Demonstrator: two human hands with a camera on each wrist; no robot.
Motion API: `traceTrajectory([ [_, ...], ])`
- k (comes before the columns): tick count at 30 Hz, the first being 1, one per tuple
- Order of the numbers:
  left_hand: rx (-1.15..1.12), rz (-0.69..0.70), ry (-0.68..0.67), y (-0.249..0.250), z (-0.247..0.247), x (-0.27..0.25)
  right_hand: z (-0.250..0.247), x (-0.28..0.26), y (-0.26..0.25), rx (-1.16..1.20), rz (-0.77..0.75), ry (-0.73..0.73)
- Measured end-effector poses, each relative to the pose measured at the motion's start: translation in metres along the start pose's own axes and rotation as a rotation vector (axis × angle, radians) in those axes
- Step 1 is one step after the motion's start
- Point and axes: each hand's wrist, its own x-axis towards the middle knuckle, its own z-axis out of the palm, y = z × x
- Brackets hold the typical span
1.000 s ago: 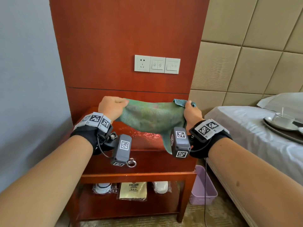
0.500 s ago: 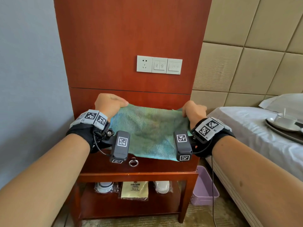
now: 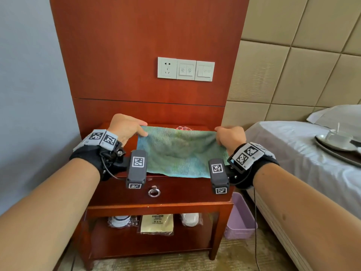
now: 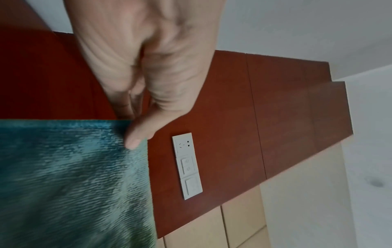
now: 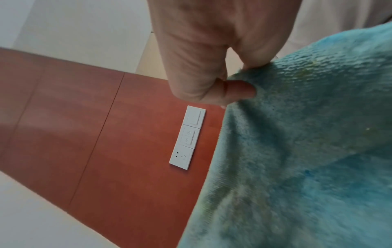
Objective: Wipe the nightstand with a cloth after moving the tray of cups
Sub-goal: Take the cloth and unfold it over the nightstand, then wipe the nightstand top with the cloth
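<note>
A green-blue cloth (image 3: 179,151) is spread wide over the top of the red-brown wooden nightstand (image 3: 160,192). My left hand (image 3: 127,127) pinches its far left corner, and my right hand (image 3: 229,134) pinches its far right corner. The left wrist view shows the thumb (image 4: 137,134) pressed on the cloth (image 4: 70,176). In the right wrist view curled fingers (image 5: 233,90) grip the cloth (image 5: 307,142). The tray (image 3: 340,151) with cups (image 3: 336,136) lies on the bed (image 3: 304,165) at the right.
A wooden wall panel with a socket and switches (image 3: 185,69) rises behind the nightstand. The drawer has a ring pull (image 3: 154,192). Wrapped items (image 3: 156,223) sit on the lower shelf. A lilac bin (image 3: 240,218) stands between nightstand and bed.
The cloth went from hanging bunched between my hands to stretched flat over the nightstand top. Both hands moved apart and lowered.
</note>
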Motion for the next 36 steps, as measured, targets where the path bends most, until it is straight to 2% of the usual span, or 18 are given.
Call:
traceTrajectory([
  [3, 0.193, 0.071, 0.129, 0.003, 0.005, -0.005, -0.009, -0.017, 0.002, -0.096, -0.053, 0.063],
  [6, 0.271, 0.142, 0.208, 0.001, 0.012, -0.012, -0.014, -0.026, 0.007, -0.209, -0.101, 0.075],
  [9, 0.305, 0.168, 0.147, 0.001, 0.017, -0.014, -0.022, -0.035, 0.005, -0.234, -0.133, 0.021],
  [12, 0.234, 0.159, 0.093, 0.004, 0.019, -0.014, -0.033, -0.042, 0.001, -0.109, -0.150, 0.016],
  [17, 0.263, 0.195, 0.192, 0.009, 0.016, -0.015, -0.042, -0.041, 0.001, -0.030, -0.205, 0.041],
  [20, 0.277, 0.169, 0.195, 0.004, 0.016, -0.012, -0.039, -0.034, 0.011, -0.017, -0.213, 0.031],
  [22, 0.323, 0.139, 0.194, -0.005, 0.016, -0.011, -0.033, -0.030, 0.021, -0.059, -0.206, 0.019],
  [24, 0.434, 0.117, 0.187, -0.017, 0.020, -0.015, -0.025, -0.028, 0.034, -0.217, -0.197, -0.037],
  [27, 0.574, 0.057, 0.094, -0.038, 0.033, -0.028, -0.005, -0.034, 0.063, -0.558, -0.253, -0.254],
  [30, 0.608, 0.073, -0.176, -0.060, 0.051, -0.037, 0.016, -0.047, 0.088, -0.819, -0.384, -0.473],
  [32, 0.614, 0.075, -0.316, -0.075, 0.061, -0.040, 0.020, -0.051, 0.093, -0.914, -0.438, -0.512],
  [36, 0.641, 0.101, -0.408, -0.085, 0.060, -0.036, 0.018, -0.051, 0.094, -0.923, -0.493, -0.515],
])
